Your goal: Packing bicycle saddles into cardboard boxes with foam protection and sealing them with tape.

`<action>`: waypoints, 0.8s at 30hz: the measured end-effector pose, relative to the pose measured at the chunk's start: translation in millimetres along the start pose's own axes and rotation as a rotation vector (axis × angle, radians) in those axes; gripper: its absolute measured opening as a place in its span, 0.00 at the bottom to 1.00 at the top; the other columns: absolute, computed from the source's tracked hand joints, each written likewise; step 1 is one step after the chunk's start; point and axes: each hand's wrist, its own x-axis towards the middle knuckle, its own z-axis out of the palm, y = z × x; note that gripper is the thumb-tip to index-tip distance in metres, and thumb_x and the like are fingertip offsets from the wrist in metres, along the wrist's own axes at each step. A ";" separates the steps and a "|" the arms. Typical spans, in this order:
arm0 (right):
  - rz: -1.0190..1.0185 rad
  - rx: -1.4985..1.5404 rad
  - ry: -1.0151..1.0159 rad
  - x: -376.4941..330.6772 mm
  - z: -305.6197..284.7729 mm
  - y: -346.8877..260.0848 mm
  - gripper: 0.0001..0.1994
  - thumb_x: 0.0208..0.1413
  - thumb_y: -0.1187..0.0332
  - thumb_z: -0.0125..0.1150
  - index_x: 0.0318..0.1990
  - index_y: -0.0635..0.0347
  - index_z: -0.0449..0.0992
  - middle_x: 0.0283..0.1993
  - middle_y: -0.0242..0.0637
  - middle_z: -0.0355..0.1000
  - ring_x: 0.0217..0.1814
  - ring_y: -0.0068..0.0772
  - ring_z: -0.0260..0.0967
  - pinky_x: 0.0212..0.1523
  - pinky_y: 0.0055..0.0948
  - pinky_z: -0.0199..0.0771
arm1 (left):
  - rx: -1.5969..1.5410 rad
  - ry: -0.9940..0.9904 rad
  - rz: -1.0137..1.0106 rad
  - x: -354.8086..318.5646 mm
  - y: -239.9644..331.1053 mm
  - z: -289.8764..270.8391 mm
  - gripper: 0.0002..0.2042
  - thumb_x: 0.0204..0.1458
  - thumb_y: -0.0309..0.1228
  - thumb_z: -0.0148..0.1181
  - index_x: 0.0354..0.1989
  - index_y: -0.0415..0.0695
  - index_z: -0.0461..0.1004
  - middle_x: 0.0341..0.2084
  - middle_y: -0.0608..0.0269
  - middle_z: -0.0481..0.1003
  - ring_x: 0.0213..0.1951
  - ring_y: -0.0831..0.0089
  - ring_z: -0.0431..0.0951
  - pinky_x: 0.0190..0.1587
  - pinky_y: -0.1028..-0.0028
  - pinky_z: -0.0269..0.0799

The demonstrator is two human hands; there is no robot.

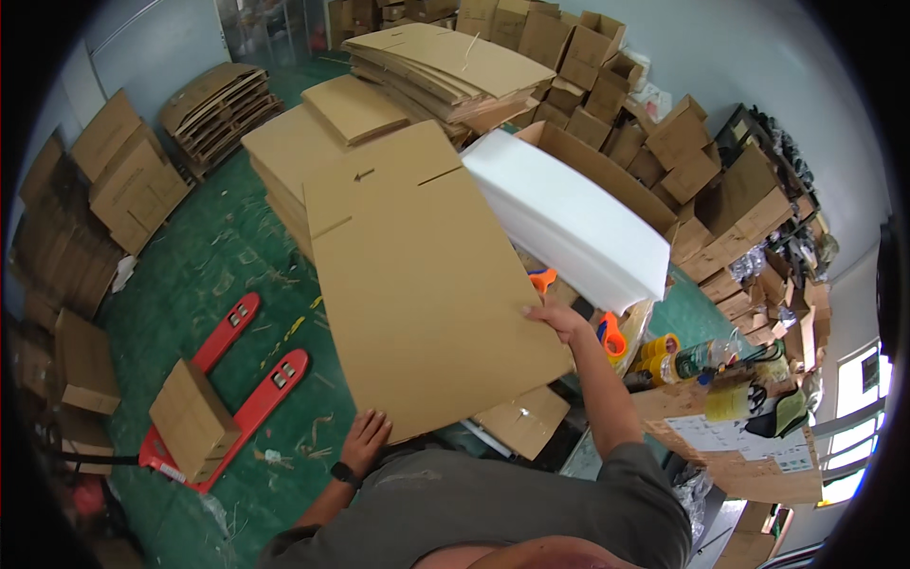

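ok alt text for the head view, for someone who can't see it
A person's right hand grips the right edge of a large flat cardboard sheet, left hand at its near left corner. Cardboard stacks and a long white object lie beyond; a red pallet jack carrying a carton stands at left.

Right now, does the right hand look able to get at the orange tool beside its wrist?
Probably yes: the orange tool looks close, its way free, but the right hand would first need to release the cardboard sheet.
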 end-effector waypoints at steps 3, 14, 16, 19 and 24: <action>-0.102 -0.052 0.069 -27.3 60.4 -14.1 0.35 0.70 0.69 0.71 0.80 0.61 0.64 0.67 0.36 0.79 0.63 0.29 0.79 0.66 0.32 0.81 | -0.056 -0.214 -0.124 -41.3 7.1 44.6 0.21 0.64 0.23 0.64 0.66 0.50 0.80 0.66 0.55 0.81 0.71 0.47 0.76 0.72 0.48 0.74; 0.002 -0.664 0.220 -329.1 92.7 32.0 0.23 0.65 0.80 0.68 0.68 0.60 0.81 0.61 0.43 0.86 0.59 0.35 0.83 0.58 0.35 0.83 | -1.557 0.425 -1.296 43.5 13.0 100.8 0.38 0.70 0.65 0.57 0.76 0.47 0.69 0.66 0.57 0.78 0.64 0.59 0.78 0.66 0.55 0.74; 0.065 -0.940 0.306 -353.5 89.8 75.8 0.24 0.59 0.80 0.67 0.65 0.58 0.83 0.58 0.50 0.85 0.56 0.59 0.84 0.59 0.45 0.83 | -1.803 0.505 -1.322 52.8 2.6 80.1 0.47 0.67 0.72 0.54 0.81 0.48 0.61 0.71 0.54 0.73 0.66 0.58 0.76 0.68 0.52 0.72; 0.141 -1.000 0.272 -363.6 98.4 159.9 0.26 0.58 0.80 0.66 0.66 0.55 0.83 0.64 0.47 0.82 0.64 0.60 0.79 0.66 0.49 0.79 | -1.509 0.733 -1.226 73.1 9.6 68.5 0.45 0.70 0.71 0.50 0.82 0.47 0.57 0.73 0.49 0.69 0.68 0.57 0.75 0.71 0.51 0.71; 0.175 -0.666 0.021 -366.3 93.1 208.0 0.34 0.59 0.57 0.79 0.73 0.54 0.79 0.77 0.47 0.73 0.79 0.52 0.70 0.79 0.43 0.69 | -0.981 0.708 -1.181 96.4 -2.2 73.9 0.38 0.77 0.62 0.46 0.77 0.38 0.61 0.68 0.45 0.73 0.67 0.55 0.75 0.70 0.53 0.71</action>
